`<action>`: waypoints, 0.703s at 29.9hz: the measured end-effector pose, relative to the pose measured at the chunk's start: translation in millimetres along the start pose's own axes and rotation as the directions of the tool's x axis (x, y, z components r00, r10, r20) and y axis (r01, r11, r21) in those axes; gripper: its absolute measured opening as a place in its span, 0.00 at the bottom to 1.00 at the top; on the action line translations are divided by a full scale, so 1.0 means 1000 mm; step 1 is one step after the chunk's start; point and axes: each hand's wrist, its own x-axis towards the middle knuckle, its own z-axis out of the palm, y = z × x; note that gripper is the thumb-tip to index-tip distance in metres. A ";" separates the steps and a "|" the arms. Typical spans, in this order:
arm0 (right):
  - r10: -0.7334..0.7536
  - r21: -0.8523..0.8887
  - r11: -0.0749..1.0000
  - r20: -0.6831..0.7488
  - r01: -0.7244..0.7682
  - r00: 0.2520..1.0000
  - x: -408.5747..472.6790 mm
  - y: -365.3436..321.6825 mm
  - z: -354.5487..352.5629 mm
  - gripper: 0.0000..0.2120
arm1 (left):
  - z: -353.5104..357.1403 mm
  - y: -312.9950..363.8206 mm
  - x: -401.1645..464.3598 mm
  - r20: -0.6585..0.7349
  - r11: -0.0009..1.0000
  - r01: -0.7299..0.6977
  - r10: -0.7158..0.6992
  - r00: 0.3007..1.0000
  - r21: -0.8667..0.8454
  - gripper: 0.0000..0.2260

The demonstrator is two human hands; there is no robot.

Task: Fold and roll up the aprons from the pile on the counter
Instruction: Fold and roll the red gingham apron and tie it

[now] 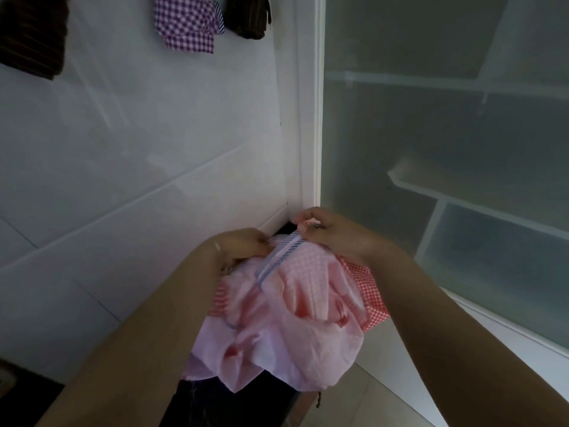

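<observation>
Pink checked apron (295, 306) hangs bunched between both arms, near the counter (123, 167) edge. Left hand (246, 245) and right hand (332, 232) pinch its blue striped strap (284, 251) with curled fingers.

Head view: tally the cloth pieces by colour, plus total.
Pink/red check: 1, the apron held by left hand and right hand.
Purple check: 1, the bundle on the counter.
Dark brown striped: 2, at far left and beside the purple one.
Total: 4
</observation>
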 end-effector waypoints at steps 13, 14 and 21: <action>0.111 -0.332 0.926 -0.216 -0.179 0.970 0.014 0.008 -0.001 0.10 | -0.001 0.037 -0.012 -0.202 0.950 -0.238 0.278 0.939 0.202 0.13; 0.104 -0.357 0.915 -0.240 -0.187 0.965 0.013 0.008 -0.003 0.10 | -0.006 0.035 -0.015 -0.194 0.945 -0.195 0.250 0.949 0.264 0.17; 0.213 -0.275 0.909 -0.335 -0.312 0.918 0.015 0.016 -0.010 0.05 | -0.007 0.018 -0.016 -0.315 0.943 -0.105 0.000 0.949 -0.316 0.09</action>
